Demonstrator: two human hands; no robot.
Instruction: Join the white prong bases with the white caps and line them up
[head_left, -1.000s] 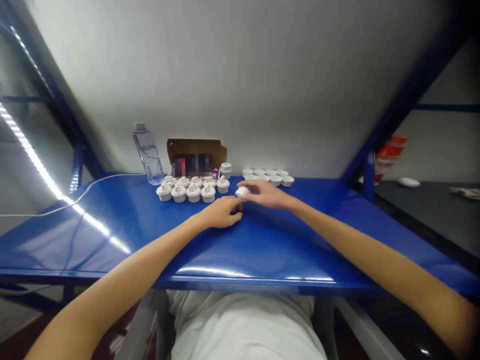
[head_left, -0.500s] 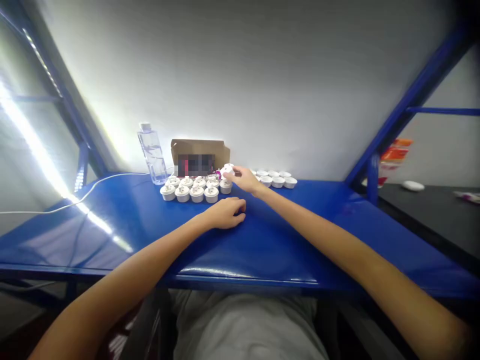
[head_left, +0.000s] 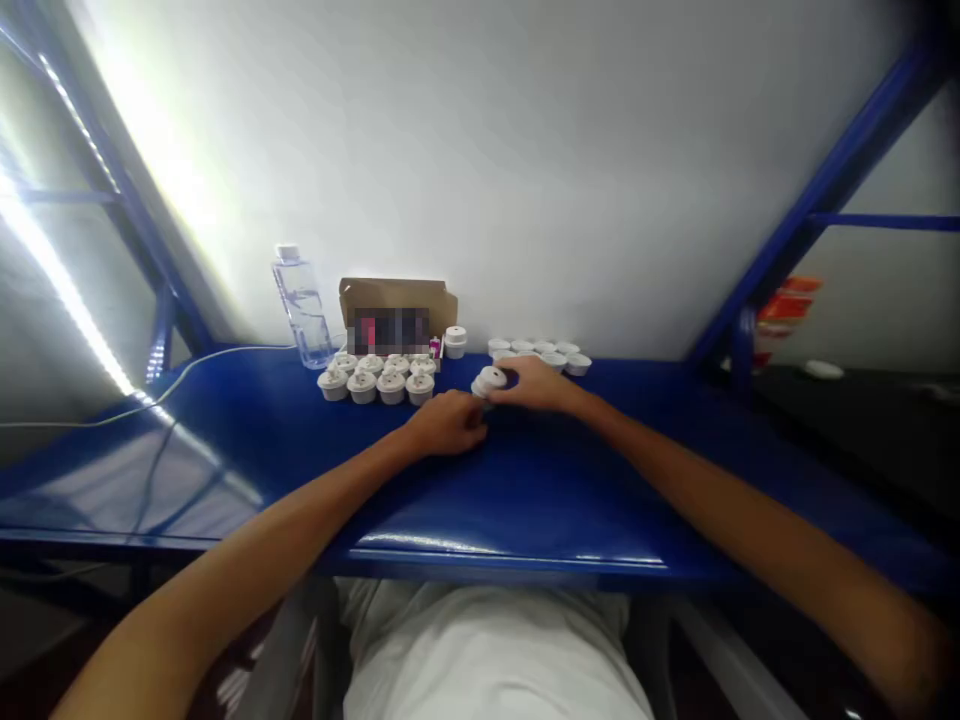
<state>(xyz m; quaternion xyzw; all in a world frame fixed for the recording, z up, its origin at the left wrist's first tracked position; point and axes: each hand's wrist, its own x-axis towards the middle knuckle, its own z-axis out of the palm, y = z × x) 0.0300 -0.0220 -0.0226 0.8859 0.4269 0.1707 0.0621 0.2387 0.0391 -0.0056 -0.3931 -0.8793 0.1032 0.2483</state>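
My right hand (head_left: 536, 382) pinches a small round white piece with a cap-like top (head_left: 491, 379), tilted over the blue table. Close beside it, my left hand (head_left: 450, 422) is closed, its curled fingers at the lower edge of that piece; whether they grip it is hidden. Rows of white cups with fittings in them (head_left: 391, 386) stand to the left. A capped white piece (head_left: 454, 342) stands alone by the cardboard box. Beyond my right hand are rows of plain white cups (head_left: 577, 364), partly covered by the hand.
An open cardboard box (head_left: 397, 293) leans at the wall, with a clear bottle (head_left: 304, 312) to its left. A white cable (head_left: 187, 372) crosses the left side of the blue table (head_left: 570, 500). Blue frame posts (head_left: 795, 240) rise at both sides.
My right hand has come back from beside the box towards my left hand, now with a white piece in it. The cup at the right end of the left rows is gone from its spot.
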